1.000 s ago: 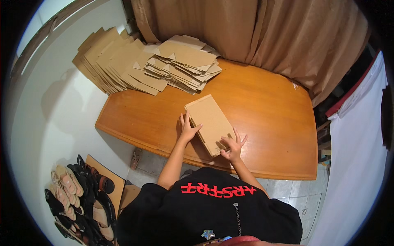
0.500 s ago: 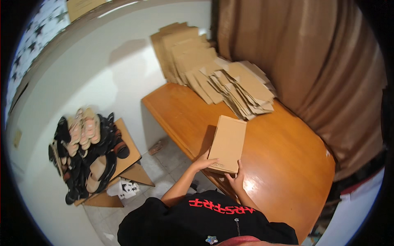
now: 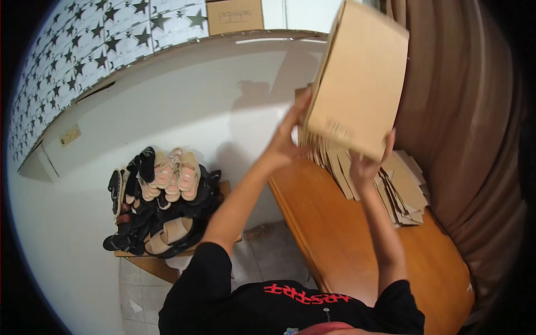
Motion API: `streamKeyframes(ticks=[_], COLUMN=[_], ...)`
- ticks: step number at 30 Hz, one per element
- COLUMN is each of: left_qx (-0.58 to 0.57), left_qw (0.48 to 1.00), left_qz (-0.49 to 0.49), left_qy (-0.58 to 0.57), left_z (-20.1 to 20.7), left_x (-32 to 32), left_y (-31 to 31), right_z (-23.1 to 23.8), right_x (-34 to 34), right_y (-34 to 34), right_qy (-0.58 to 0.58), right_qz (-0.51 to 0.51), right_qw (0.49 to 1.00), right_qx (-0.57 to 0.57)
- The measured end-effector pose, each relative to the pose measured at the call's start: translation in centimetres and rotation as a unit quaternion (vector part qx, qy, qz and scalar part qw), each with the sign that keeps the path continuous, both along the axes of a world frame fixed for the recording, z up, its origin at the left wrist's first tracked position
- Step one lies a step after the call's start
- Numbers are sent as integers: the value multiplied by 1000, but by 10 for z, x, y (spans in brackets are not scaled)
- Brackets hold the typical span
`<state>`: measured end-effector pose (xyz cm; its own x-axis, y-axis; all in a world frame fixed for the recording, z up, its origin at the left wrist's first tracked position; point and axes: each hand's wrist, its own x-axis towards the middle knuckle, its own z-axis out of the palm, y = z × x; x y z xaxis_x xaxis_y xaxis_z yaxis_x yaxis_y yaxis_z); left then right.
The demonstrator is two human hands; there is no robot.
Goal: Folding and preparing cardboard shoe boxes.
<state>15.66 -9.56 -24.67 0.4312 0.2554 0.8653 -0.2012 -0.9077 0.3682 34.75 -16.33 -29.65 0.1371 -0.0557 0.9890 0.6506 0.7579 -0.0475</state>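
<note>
A brown cardboard box (image 3: pixel 360 78), its lid closed, is held up in the air above the far end of the table. My left hand (image 3: pixel 290 131) grips its left side near the lower corner, with some fingers hidden behind the box. At the bottom right corner, my right hand (image 3: pixel 371 164) supports it, fingers wrapped around the edge. Beneath and beyond the box lies a stack of flat, unfolded cardboard boxes (image 3: pixel 405 187), partly covered by the box and my hands.
The wooden table (image 3: pixel 329 240) runs along a brown curtain (image 3: pixel 463 128). To the left, a pile of sandals (image 3: pixel 173 178) sits on a low cardboard-topped stand. Above, a shelf holds star-patterned white boxes (image 3: pixel 106 50) and a brown carton (image 3: pixel 234 17). A lone sandal (image 3: pixel 258 231) lies on the floor.
Both hands have lifted the cardboard box off the table, raising it up and away from me. The view has also turned, showing more of the shelf at upper left.
</note>
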Motion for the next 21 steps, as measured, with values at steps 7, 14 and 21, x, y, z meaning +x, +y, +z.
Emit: streamKeyframes(ticks=[7,14,21], left_qx=[186,270,257], left_qw=[954,923,886], left_qz=[137,145,348], left_qy=[-193,-233,-168], left_z=[191,301,336], left_x=[-31,-79,-111], left_y=[67,108,132], right_z=[232,355,393], right_x=[-39,-82,-112], right_y=[79,136,185], right_qy=[-8,-62,16], right_qz=[80,131,106], right_qw=[992,984,993], right_qx=[98,106,-50])
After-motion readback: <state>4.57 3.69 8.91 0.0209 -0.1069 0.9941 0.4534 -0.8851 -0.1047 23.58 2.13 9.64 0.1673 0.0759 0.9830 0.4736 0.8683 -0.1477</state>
